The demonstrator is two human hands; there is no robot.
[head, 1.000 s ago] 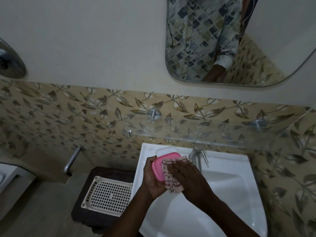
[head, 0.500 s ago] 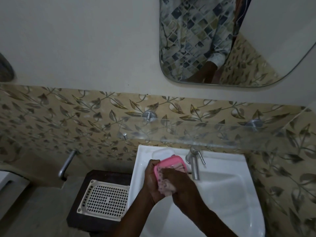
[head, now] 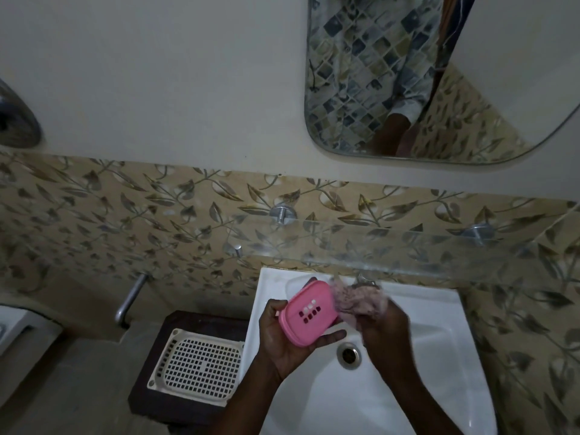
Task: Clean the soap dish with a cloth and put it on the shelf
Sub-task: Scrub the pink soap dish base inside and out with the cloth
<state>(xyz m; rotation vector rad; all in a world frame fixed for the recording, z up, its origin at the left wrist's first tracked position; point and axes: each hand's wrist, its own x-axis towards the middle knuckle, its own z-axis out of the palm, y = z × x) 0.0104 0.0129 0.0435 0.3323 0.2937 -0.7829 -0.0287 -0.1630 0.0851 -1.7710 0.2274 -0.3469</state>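
The left hand (head: 282,340) grips the pink soap dish (head: 309,312) above the white sink (head: 433,365). The thumb lies along the left edge of the dish and the fingers curl under it from below, with one fingertip showing at its lower right corner. The dish is tilted, its broad face turned toward the camera; this face has two short rows of small slots in the middle.

The right hand (head: 386,328) is just beside the dish, on its right. Its fingers close around a crumpled pinkish cloth (head: 357,299). The cloth is blurred, so its pattern cannot be read, and I cannot tell if it touches the dish edge or is only very near. Both forearms come up from the bottom of the view and the two hands are close together over the basin, a little above the drain (head: 349,354).

The glass shelf (head: 408,246) is fixed on the leaf-patterned tiles above the sink, well apart from the dish. A mirror (head: 518,73) hangs higher on the wall and reflects a patterned shirt. Left of the sink, a white perforated tray (head: 201,368) lies on a dark stool (head: 150,397).
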